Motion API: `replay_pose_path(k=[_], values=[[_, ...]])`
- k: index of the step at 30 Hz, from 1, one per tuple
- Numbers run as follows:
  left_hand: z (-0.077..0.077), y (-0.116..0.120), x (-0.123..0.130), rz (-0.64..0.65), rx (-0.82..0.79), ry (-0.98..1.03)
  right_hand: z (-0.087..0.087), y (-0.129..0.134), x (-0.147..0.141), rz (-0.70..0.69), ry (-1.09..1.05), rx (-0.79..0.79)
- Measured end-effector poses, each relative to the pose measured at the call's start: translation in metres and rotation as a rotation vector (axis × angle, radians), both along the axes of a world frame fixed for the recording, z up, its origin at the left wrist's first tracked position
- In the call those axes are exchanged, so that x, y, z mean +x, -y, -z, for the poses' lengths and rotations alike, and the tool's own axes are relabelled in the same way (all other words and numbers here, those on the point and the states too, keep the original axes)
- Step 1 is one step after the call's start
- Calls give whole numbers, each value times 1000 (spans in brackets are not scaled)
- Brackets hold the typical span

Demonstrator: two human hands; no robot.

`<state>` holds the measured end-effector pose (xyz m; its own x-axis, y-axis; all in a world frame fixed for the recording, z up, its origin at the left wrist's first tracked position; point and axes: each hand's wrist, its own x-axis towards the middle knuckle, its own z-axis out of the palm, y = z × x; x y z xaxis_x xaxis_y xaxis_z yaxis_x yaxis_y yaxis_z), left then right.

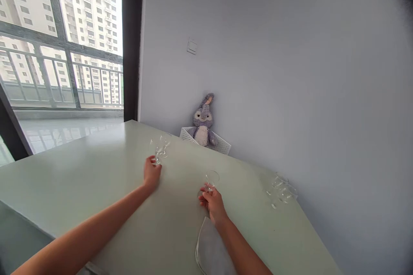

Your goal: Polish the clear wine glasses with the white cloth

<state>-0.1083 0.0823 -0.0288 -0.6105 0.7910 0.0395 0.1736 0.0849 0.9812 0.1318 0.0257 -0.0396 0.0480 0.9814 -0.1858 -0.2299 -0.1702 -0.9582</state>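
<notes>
Pale-green desk (179, 227), carrying clear stemware. Left glass (156, 160), foot pinched in left grip (152, 174), close beside rear glass (164, 151): a sideways nudge could topple either. Right glass (211, 185), pinched low in right grip (211, 203): light hold, possible tipping. Grey cloth (211, 249), nearby: uneven footing if set upon.

Stemmed glasses (212, 179): at least five. Two at left, one mid-table, at least two at right, where overlap leaves the count unclear. Table (97, 163): one. Plush toy (202, 131): one. White basket (222, 144): one. Wall switch (192, 47): one. Grey cloth (213, 249): one.
</notes>
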Motion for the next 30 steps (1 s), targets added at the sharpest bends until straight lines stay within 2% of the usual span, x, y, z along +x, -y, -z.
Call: replay_pose_path(k=[2,5,8,10,12,14,16,17,18,19,22,24,25,26,27,28,30], values=[[8,21,26,113,10,-6,1,3,-10,-48,-8,10],[15,47,59,348,-31,38,0,9,-16,-87,17,21],[13,61,74,500,-99,162,-8,21,-4,-20,64,-1],[11,65,78,561,-109,214,-18,36,12,44,171,44],[11,65,79,599,-112,238,-33,56,29,106,380,217],[15,64,80,628,-109,265,-48,80,46,159,639,537],[20,62,81,664,-104,309,-62,101,60,200,856,942],[22,62,82,683,-103,332,-67,107,67,228,938,1087],[23,61,83,698,-103,348,-72,110,75,294,986,1163],[23,61,83,714,-104,357,-75,109,83,351,1005,1154],[16,63,86,759,-108,349,-75,86,114,580,750,800],[8,66,89,797,-120,361,-64,61,145,799,473,602],[4,67,90,804,-130,377,-56,49,162,952,362,488],[1,68,92,801,-143,397,-47,38,179,1068,265,324],[-1,69,94,792,-160,421,-38,29,196,1115,184,128],[-2,69,97,777,-179,446,-30,21,211,1117,160,39],[-3,67,101,750,-217,505,-17,9,234,1056,143,-36]])
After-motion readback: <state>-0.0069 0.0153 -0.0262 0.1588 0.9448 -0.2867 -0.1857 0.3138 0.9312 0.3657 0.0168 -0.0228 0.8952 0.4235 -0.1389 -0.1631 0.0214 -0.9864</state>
